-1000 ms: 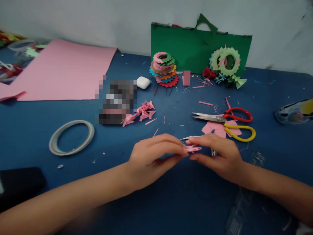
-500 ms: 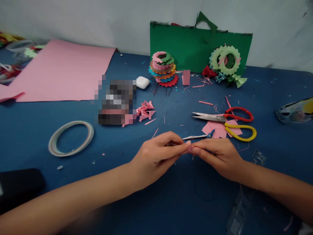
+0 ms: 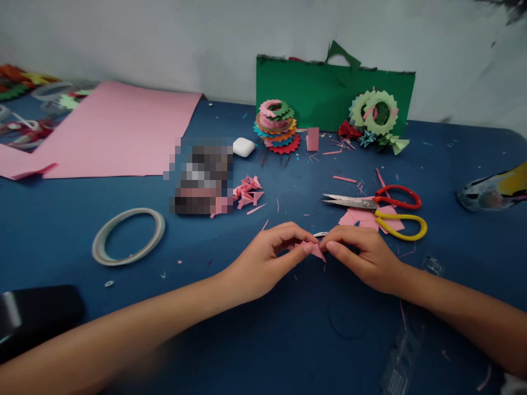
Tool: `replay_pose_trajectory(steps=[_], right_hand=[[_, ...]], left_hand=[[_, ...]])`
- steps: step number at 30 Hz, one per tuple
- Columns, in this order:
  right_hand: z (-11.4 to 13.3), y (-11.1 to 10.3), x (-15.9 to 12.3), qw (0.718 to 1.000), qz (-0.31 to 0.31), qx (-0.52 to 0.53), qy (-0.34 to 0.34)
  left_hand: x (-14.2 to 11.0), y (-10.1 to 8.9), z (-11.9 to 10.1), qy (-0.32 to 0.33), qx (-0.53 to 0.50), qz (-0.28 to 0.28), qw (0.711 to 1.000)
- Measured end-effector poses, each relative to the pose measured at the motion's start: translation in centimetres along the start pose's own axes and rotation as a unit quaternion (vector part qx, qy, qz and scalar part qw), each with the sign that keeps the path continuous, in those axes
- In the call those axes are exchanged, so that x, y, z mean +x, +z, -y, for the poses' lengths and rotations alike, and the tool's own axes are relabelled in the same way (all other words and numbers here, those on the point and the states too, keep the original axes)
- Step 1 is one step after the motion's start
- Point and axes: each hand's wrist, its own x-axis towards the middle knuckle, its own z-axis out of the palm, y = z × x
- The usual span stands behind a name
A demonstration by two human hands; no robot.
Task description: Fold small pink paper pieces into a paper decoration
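Observation:
A small folded piece of pink paper (image 3: 316, 250) with a pointed corner is pinched between the thumb and fingers of my left hand (image 3: 274, 260). My right hand (image 3: 364, 258) is closed at the paper's right end, its thumb and bent index finger close together there; the exact contact is partly hidden. Just beyond my fingertips lies a thin white-bladed tool with a blue end (image 3: 320, 235), mostly covered by my right hand. Scissors (image 3: 366, 203) with one red and one yellow handle rest on pink paper squares (image 3: 358, 218). Several folded pink pieces (image 3: 249, 192) are heaped farther left.
A roll of tape (image 3: 99, 245) lies left, below a large pink sheet (image 3: 123, 131). Behind stand a green board (image 3: 317, 93), a stack of coloured paper rings (image 3: 276, 129) and green paper rings (image 3: 368, 112). A white case (image 3: 244, 147) sits near a pixelated object (image 3: 206, 175). Paper scraps litter the blue table.
My hands have shifted slightly apart at the fingertips, and more of the pink paper shows, its point now turned down to the right. The whole view has tilted slightly.

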Motion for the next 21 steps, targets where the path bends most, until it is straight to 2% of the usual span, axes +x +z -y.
replay_pose_trajectory(steps=[3,5,8,12,15,18,21], right_hand=[[0.0,-0.5,0.3,0.998,-0.065,-0.004,-0.024],[-0.1,-0.8,0.5,0.996,-0.081,-0.026,-0.023],[-0.5,-0.7,0.6,0.995,-0.046,-0.089,-0.027],[-1.0,0.0,0.4,0.979,0.026,-0.192,-0.069],[-0.8,0.0,0.3,0.968,0.029,-0.235,-0.084],[0.0,-0.6,0.3,0.98,-0.013,-0.187,-0.07],[0.6,-1.1,0.5,0.995,-0.016,-0.099,-0.021]], left_hand=[[0.4,-0.2,0.3,-0.006,-0.049,-0.014,0.999],[0.8,-0.5,0.6,-0.011,-0.076,-0.042,0.996],[1.4,-0.9,1.2,-0.016,-0.091,-0.077,0.993],[1.6,-1.1,1.6,-0.015,-0.099,-0.104,0.99],[1.6,-1.0,1.5,-0.017,-0.098,-0.103,0.99],[1.5,-0.9,1.4,-0.021,-0.101,-0.108,0.989],[1.5,-1.0,1.6,-0.024,-0.111,-0.117,0.987]])
